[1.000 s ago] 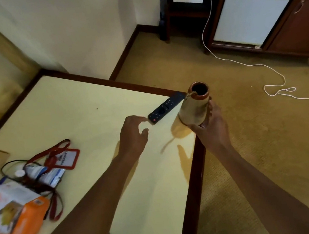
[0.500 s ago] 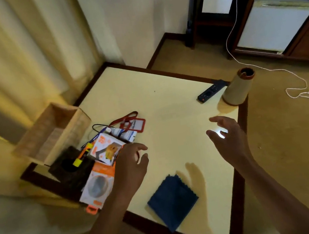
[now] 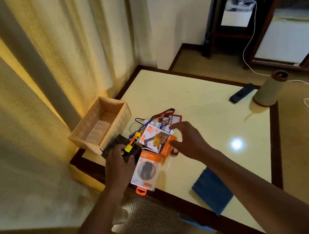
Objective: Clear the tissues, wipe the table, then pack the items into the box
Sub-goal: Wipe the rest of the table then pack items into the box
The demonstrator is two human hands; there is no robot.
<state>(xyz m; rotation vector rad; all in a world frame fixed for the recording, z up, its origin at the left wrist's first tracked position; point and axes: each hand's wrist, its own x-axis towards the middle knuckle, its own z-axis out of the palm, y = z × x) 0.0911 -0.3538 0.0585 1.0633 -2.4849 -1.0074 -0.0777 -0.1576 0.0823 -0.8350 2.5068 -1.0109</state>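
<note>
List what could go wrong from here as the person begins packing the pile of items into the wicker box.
1. The flat orange package overhangs the near edge of the table; the left hand beside it may knock it off.
2. The red lanyard runs under the pile, so lifting one item with the right hand might drag others.
3. The wicker box sits at the table corner and could be pushed off.
</note>
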